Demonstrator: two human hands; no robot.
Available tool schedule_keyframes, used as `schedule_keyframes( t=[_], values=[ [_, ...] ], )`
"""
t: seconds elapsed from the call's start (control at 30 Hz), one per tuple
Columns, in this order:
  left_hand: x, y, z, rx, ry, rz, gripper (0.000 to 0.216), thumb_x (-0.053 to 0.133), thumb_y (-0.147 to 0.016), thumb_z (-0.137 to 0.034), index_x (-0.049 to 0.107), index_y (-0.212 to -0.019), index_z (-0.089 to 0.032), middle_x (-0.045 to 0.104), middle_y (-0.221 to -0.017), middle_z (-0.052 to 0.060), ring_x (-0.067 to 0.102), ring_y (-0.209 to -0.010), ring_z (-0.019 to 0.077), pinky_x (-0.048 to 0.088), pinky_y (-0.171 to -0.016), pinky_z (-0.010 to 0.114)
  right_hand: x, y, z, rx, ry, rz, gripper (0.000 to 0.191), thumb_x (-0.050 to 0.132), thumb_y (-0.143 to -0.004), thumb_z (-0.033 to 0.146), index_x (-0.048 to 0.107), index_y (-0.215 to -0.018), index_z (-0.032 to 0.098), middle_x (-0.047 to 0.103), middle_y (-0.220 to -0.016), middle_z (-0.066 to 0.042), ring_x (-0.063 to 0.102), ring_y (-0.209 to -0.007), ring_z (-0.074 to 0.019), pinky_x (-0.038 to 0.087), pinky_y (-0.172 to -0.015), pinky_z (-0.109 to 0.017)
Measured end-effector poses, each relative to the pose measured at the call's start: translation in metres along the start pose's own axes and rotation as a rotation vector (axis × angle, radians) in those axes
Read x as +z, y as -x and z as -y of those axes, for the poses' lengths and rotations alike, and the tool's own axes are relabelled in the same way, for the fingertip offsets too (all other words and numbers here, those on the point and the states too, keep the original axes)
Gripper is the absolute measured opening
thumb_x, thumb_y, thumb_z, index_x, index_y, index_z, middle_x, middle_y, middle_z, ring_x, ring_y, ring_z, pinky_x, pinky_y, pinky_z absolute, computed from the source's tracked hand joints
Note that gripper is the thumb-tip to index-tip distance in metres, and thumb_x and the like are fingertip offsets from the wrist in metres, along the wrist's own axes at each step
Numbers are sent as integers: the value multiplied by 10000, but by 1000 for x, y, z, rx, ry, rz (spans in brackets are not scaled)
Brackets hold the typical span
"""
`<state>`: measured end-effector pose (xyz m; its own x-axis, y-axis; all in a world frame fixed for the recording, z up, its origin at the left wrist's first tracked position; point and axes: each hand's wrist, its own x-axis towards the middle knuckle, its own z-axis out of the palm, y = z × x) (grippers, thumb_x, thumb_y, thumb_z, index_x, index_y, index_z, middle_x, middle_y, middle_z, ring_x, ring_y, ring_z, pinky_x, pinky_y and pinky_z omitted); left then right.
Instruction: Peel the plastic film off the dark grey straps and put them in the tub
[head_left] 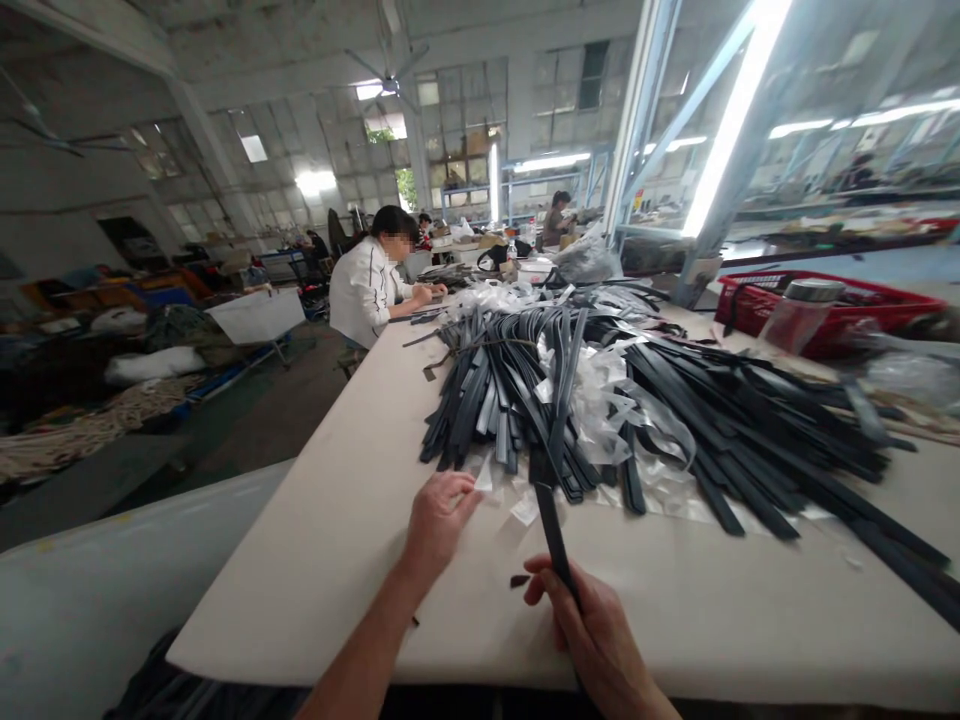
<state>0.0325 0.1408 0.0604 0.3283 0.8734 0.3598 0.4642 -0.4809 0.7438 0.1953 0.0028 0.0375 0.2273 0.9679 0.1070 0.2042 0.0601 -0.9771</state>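
A big heap of black straps (645, 400) lies across the white table (352, 540), mixed with clear plastic wrappers (600, 400). My right hand (592, 630) is closed round one black strap (551, 530) near the front edge, and the strap points up toward the heap. My left hand (439, 520) reaches to the near edge of the heap, its fingers curled at a small piece of clear plastic (486, 478). A small dark scrap (519, 580) lies on the table between my hands.
A person in a white top (367, 285) sits working at the far left end of the table. A red basket (825, 305) with a jar (799, 312) stands at the right. Another person (556, 218) sits further back. Bags and bins crowd the floor at left.
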Motion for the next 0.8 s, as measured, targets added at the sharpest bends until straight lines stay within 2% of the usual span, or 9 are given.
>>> schedule_keyframes(
  t=[0.07,0.13,0.27,0.4,0.43,0.5,0.63,0.8],
  values=[
    [-18,27,-4,-66,90,16,275,529,-902,-387,626,-746,-184,698,-842,38,625,-759,175,494,-717,294,-2,-1,1,4,-4,10,409,451,-937,533,662,-954,184,671,-726,-20,486,-412,-103,429,-431,-232],
    [-37,60,-6,-210,266,24,313,526,-902,-446,611,-761,-180,677,-740,14,607,-661,155,484,-635,266,-6,-2,4,13,-11,29,400,458,-933,530,665,-949,188,672,-727,-18,485,-423,-107,432,-442,-238],
    [-63,130,-11,-506,682,-68,327,613,-847,-492,590,-743,-183,668,-687,8,614,-670,153,489,-694,275,-5,3,16,104,-55,123,409,481,-915,543,672,-908,180,676,-722,-14,460,-422,-88,400,-434,-219],
    [-62,179,-21,-675,836,-97,343,681,-796,-494,552,-709,-189,618,-569,-18,551,-538,121,444,-583,243,25,25,30,341,-122,491,476,426,-924,577,651,-943,157,616,-588,20,369,-355,-54,261,-342,-164],
    [-59,187,-25,-696,859,-84,342,698,-783,-491,558,-714,-186,613,-555,-21,543,-525,115,437,-573,238,36,30,33,364,-117,577,477,426,-919,575,647,-939,153,588,-552,32,358,-347,-54,249,-331,-158],
    [-52,198,-30,-732,900,-48,335,721,-766,-480,585,-741,-176,617,-547,-19,540,-514,110,431,-564,233,55,39,36,351,-86,650,426,463,-902,535,639,-851,150,538,-509,47,361,-355,-58,262,-331,-160],
    [-45,204,-38,-805,948,81,335,749,-739,-460,657,-811,-146,650,-590,9,556,-521,115,433,-563,235,71,39,39,274,13,589,315,520,-870,351,564,-616,170,463,-478,57,399,-431,-72,330,-424,-182],
    [-41,196,-46,-836,908,299,253,726,-767,-379,730,-808,-129,668,-612,23,569,-558,121,438,-615,243,65,38,44,188,118,541,287,541,-830,236,495,-551,185,487,-501,42,446,-500,-98,355,-497,-212]
  ],
)
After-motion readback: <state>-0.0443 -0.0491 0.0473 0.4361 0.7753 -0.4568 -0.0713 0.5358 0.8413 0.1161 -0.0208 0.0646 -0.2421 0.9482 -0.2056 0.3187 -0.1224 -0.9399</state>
